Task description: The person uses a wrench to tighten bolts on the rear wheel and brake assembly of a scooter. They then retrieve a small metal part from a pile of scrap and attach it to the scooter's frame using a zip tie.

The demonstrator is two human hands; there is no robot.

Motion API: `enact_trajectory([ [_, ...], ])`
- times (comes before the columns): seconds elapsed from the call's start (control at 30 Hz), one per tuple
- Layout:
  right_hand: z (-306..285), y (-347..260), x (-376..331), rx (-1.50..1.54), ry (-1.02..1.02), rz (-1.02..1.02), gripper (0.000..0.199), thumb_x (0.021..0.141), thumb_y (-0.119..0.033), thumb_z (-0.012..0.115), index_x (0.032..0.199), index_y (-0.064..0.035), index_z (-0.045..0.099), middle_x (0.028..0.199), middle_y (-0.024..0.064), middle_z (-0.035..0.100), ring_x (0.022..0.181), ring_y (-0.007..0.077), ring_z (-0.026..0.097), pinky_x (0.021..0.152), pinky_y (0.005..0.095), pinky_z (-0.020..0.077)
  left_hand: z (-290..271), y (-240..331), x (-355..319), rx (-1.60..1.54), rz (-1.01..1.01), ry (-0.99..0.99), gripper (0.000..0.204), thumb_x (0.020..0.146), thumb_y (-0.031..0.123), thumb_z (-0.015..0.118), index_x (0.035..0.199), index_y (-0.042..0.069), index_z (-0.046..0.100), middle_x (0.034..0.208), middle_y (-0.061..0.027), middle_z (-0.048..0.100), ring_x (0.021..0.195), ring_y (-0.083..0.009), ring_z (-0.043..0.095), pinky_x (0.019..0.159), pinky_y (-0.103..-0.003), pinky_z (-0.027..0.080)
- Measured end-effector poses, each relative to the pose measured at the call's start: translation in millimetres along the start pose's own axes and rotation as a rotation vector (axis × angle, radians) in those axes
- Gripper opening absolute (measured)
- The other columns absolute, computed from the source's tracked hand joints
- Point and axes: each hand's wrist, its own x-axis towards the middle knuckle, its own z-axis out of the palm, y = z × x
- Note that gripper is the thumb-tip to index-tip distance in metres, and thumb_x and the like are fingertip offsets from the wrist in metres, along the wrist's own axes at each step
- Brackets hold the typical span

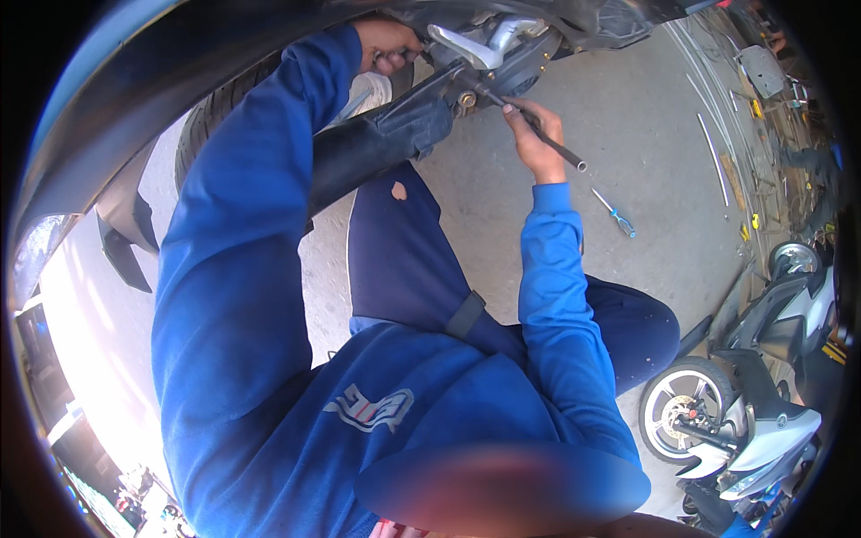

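A dark motorbike (377, 134) fills the upper part of the head view, with its long black muffler (359, 160) running down to the left. My right hand (538, 143) is wrapped round a long tubular socket wrench (565, 155). The wrench's hollow end points down to the right; its other end meets the bike's side near a brass-coloured bolt (466, 99). My left hand (387, 47) reaches in under the bodywork, beside the silver footrest bracket (475, 45). Its fingers are curled closed; what they hold, if anything, is hidden.
A screwdriver (615, 214) with a blue handle lies on the concrete floor, right of my right hand. Metal rods (713, 157) and tools lie along the right side. Another motorbike (753, 421) stands at lower right. The bike's rear tyre (211, 121) is behind my left arm.
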Motion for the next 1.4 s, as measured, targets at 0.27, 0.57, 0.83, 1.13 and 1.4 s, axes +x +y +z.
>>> enact_trajectory([
  [0.27,-1,-10,0,-0.004,0.013,-0.011,0.020,0.086,-0.014,0.067,0.100,0.0009,0.069,0.070,0.0006,0.062,0.065,0.0061,0.051,0.058,0.0211,0.0382,4,-4,-1,0.066,0.093,0.016,0.018,0.093,0.013,0.055,0.108,0.004,0.058,0.078,-0.0040,0.052,0.047,-0.0039,0.036,0.034,-0.021,0.030],
  [0.57,42,22,-16,0.511,0.220,0.230,0.018,0.091,-0.019,0.063,0.091,-0.0008,0.063,0.058,-0.0034,0.047,0.047,0.0044,0.039,0.042,0.0222,0.0278,5,-51,20,0.747,0.881,0.363,0.026,0.086,0.018,0.056,0.100,-0.001,0.067,0.094,-0.0245,0.065,0.092,-0.0414,0.061,0.084,-0.046,0.048],
  [0.83,28,8,-19,0.652,0.046,0.403,0.018,0.094,-0.020,0.057,0.096,-0.0025,0.059,0.058,-0.0041,0.039,0.043,0.0052,0.032,0.040,0.0225,0.0228,-2,-44,14,0.954,0.889,0.236,0.028,0.089,0.013,0.054,0.112,-0.001,0.062,0.104,-0.0262,0.062,0.099,-0.0430,0.058,0.088,-0.045,0.047],
  [1.13,20,-14,-19,0.736,-0.013,0.611,0.025,0.092,-0.023,0.061,0.107,-0.0034,0.061,0.063,-0.0033,0.044,0.047,0.0045,0.033,0.042,0.0230,0.0226,7,-97,36,0.696,0.990,0.337,0.030,0.093,0.015,0.054,0.117,-0.002,0.060,0.103,-0.0264,0.064,0.096,-0.0419,0.061,0.085,-0.043,0.048],
  [1.4,12,-12,-7,0.629,-0.041,0.583,0.016,0.092,-0.020,0.057,0.098,-0.0050,0.061,0.057,-0.0052,0.036,0.043,0.0049,0.029,0.040,0.0228,0.0193,4,-113,38,0.657,0.874,0.351,0.035,0.097,0.020,0.049,0.126,0.001,0.056,0.116,-0.0255,0.061,0.108,-0.0391,0.058,0.094,-0.040,0.044],
])
